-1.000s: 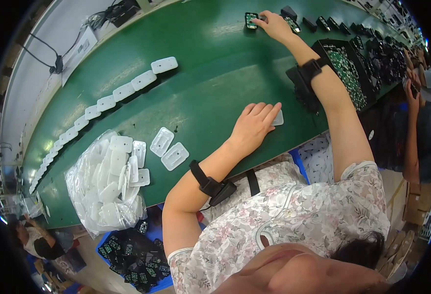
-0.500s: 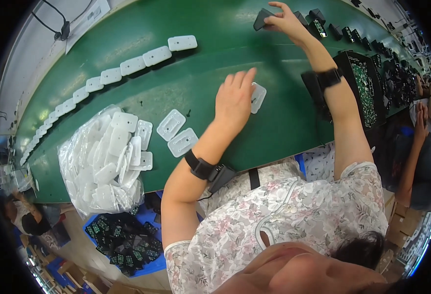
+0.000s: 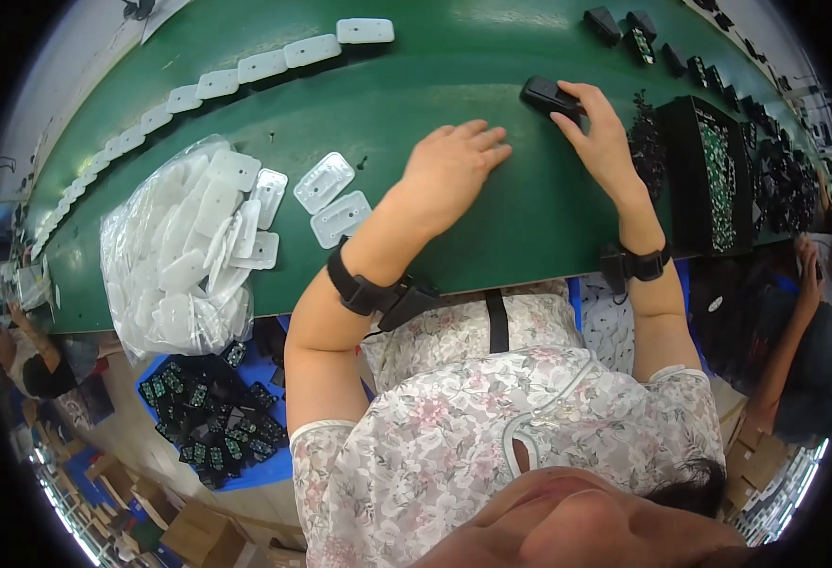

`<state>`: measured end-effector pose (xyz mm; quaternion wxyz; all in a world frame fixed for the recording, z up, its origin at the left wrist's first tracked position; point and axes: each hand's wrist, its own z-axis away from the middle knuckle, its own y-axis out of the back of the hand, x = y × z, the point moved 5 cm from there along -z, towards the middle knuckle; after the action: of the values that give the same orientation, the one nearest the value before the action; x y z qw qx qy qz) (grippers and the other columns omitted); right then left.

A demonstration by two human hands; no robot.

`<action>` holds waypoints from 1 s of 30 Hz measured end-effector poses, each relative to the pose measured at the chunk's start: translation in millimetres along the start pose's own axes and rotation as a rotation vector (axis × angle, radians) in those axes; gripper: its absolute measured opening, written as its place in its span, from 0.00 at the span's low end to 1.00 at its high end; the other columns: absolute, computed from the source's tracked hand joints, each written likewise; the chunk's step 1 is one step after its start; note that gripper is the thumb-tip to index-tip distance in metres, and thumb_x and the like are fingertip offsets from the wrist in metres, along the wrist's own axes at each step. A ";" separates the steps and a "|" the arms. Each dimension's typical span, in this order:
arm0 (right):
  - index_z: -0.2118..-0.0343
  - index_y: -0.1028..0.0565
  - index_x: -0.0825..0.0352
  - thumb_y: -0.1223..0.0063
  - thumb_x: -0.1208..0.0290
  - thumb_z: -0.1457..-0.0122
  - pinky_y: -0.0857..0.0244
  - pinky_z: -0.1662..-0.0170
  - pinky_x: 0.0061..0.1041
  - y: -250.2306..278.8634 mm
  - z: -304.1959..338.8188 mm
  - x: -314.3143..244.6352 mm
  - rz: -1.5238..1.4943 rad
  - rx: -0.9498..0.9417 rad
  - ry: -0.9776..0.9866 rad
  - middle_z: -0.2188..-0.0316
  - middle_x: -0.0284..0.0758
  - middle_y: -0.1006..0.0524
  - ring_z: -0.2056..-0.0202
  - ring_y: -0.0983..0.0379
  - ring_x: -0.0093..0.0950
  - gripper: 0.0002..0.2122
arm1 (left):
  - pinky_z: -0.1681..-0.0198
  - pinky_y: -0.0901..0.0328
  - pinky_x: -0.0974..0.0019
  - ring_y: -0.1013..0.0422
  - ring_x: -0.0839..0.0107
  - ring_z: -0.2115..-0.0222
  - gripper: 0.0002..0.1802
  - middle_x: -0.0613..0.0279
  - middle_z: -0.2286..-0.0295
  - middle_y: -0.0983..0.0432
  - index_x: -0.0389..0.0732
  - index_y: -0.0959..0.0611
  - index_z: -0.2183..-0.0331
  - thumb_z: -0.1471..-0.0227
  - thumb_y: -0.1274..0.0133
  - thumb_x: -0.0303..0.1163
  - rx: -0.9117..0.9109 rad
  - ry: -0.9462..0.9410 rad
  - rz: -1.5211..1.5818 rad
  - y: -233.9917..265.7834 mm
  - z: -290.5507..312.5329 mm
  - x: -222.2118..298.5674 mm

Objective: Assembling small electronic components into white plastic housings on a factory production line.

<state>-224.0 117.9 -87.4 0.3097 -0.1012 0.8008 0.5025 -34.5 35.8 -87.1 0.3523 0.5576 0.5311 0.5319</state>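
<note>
My right hand (image 3: 598, 137) pinches a black plastic housing (image 3: 550, 97) between thumb and fingers, at or just above the green table. To its left, my left hand (image 3: 452, 168) reaches over the table with its back up and its fingers stretched out. Whatever lies beneath that palm is hidden. Left of this hand, two white plastic covers (image 3: 325, 183) lie hollow side up, with a small dark piece (image 3: 361, 163) close by.
A clear plastic bag (image 3: 177, 256) of white covers lies at the left, below a long row of white covers (image 3: 310, 50). Black housings (image 3: 602, 26) line the far right. A black box (image 3: 714, 180) holds green circuit boards. A blue bin (image 3: 279, 464) stands below the table edge.
My right hand has come nearer with the black housing. The white cover beside my left hand no longer shows. The whole view has shifted, the table appearing higher.
</note>
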 end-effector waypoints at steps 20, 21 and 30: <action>0.55 0.26 0.70 0.42 0.79 0.49 0.35 0.49 0.27 -25.6 22.4 -64.5 -0.279 -0.037 0.129 0.56 0.40 0.25 0.54 0.28 0.33 0.16 | 0.55 0.34 0.60 0.35 0.57 0.56 0.27 0.58 0.58 0.29 0.46 0.22 0.54 0.60 0.38 0.29 0.252 0.274 0.085 13.5 19.3 -39.4; 0.56 0.25 0.69 0.42 0.79 0.50 0.36 0.49 0.28 -28.1 22.3 -67.1 -0.249 -0.042 0.169 0.57 0.40 0.25 0.53 0.28 0.35 0.16 | 0.54 0.35 0.60 0.35 0.57 0.54 0.27 0.57 0.55 0.29 0.45 0.23 0.53 0.58 0.41 0.25 0.255 0.265 0.209 17.3 23.6 -44.5; 0.56 0.25 0.68 0.41 0.81 0.52 0.34 0.50 0.29 -30.3 17.5 -77.9 -0.184 -0.148 0.231 0.56 0.40 0.24 0.54 0.28 0.36 0.17 | 0.48 0.40 0.59 0.38 0.61 0.44 0.30 0.60 0.46 0.32 0.44 0.26 0.48 0.55 0.57 0.15 0.082 0.164 0.336 25.0 36.3 -35.9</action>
<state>-141.4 107.1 -68.6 0.2522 -0.2538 0.7793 0.5145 10.7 2.7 -77.8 0.1911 0.6068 0.4789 0.6049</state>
